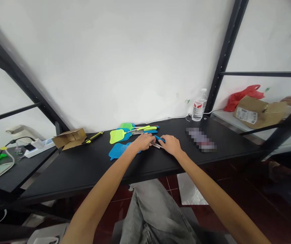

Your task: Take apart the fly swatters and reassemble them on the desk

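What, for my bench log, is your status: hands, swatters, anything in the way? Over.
Left hand at metal rods, grip unclear; right hand holding blue handle. Several swatters beyond left hand. Box and bottle apart from both hands.

Head cam only: above and behind left hand (144,141) and right hand (172,145), facing forward-down, wide; worktop (84,169) around them, wall (135,67) beyond, trousers (155,206) nearer.

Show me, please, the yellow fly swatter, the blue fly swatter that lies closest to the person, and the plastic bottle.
Yellow fly swatter (117,136): head view, on its mesh paddle.
Blue fly swatter (119,151): head view, on its mesh paddle.
Plastic bottle (198,105): head view, on its label.
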`<action>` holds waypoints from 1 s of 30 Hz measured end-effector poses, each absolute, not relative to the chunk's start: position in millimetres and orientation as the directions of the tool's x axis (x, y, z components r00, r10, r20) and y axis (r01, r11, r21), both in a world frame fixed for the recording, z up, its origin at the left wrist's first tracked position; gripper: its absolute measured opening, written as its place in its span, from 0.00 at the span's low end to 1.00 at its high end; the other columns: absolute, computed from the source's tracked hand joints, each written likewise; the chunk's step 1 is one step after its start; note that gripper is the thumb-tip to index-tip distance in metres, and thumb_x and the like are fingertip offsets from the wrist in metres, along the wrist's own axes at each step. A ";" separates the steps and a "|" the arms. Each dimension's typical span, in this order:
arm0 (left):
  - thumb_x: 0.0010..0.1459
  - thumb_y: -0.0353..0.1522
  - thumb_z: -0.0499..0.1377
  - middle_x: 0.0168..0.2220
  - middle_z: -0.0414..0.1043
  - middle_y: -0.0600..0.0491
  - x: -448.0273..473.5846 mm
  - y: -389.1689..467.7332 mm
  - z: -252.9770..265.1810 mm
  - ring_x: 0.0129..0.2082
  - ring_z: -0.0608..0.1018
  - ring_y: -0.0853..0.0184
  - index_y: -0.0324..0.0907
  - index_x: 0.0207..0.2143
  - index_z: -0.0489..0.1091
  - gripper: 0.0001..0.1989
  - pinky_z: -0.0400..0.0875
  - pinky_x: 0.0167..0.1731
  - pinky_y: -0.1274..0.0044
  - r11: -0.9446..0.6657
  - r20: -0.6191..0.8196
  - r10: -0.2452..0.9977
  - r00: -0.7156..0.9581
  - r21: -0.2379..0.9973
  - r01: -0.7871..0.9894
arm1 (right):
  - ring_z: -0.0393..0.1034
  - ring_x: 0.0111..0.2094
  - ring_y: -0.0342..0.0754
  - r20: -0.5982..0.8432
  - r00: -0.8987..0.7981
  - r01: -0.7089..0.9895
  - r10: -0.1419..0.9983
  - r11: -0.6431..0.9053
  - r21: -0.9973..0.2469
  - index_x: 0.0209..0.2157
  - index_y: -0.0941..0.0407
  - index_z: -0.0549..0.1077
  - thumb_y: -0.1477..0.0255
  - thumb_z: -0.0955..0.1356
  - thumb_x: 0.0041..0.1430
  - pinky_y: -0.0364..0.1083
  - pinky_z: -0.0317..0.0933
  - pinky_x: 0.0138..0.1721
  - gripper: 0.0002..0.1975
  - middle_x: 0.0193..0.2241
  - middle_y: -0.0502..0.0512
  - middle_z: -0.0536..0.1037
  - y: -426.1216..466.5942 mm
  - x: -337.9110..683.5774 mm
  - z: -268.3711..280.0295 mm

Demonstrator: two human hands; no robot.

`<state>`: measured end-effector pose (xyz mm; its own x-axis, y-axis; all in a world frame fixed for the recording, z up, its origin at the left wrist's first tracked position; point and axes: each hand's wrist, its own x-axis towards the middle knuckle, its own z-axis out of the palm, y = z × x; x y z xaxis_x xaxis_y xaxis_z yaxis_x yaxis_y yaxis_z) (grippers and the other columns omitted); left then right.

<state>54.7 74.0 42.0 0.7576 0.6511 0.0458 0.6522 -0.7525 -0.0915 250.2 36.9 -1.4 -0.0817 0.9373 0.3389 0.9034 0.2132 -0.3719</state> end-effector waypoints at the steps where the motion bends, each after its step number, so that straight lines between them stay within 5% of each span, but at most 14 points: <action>1: 0.56 0.24 0.56 0.43 0.72 0.49 55.0 74.3 42.3 0.42 0.73 0.61 0.43 0.43 0.71 0.13 0.62 0.42 0.73 -0.750 0.043 0.653 0.756 -0.097 0.654 | 0.74 0.42 0.53 0.342 -0.083 0.903 0.936 0.216 -0.372 0.42 0.50 0.78 0.62 0.64 0.65 0.44 0.61 0.37 0.12 0.41 0.56 0.81 36.8 250.2 -1.4; 12: 0.60 0.28 0.56 0.39 0.74 0.50 47.5 71.3 42.3 0.40 0.74 0.61 0.44 0.40 0.71 0.07 0.62 0.41 0.72 -0.755 0.094 0.643 0.760 -0.089 0.650 | 0.75 0.39 0.52 0.343 -0.070 0.899 0.937 0.208 -0.384 0.41 0.50 0.77 0.59 0.62 0.67 0.44 0.58 0.33 0.15 0.38 0.55 0.81 34.4 250.3 0.9; 22: 0.63 0.26 0.52 0.39 0.76 0.53 17.7 66.4 45.3 0.42 0.74 0.61 0.46 0.40 0.69 0.09 0.58 0.56 0.65 -0.705 0.371 0.633 0.679 -0.087 0.704 | 0.74 0.41 0.52 0.355 -0.040 0.885 0.934 0.197 -0.421 0.45 0.51 0.76 0.60 0.61 0.68 0.44 0.59 0.36 0.16 0.39 0.56 0.81 37.5 252.7 -2.6; 30: 0.68 0.29 0.45 0.40 0.74 0.47 -7.5 32.9 8.9 0.41 0.73 0.57 0.43 0.48 0.69 0.14 0.63 0.42 0.66 -0.453 0.606 0.680 0.413 -0.095 0.886 | 0.74 0.45 0.52 0.559 -0.062 0.779 0.827 0.390 -0.491 0.47 0.51 0.75 0.65 0.62 0.67 0.46 0.63 0.42 0.13 0.45 0.56 0.80 44.9 255.9 -11.7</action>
<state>-7.5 32.9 8.9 0.4126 0.6803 0.6057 0.8863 -0.4533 -0.0947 255.9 44.9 -11.7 -0.0623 0.8269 0.5588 0.7789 0.3904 -0.4908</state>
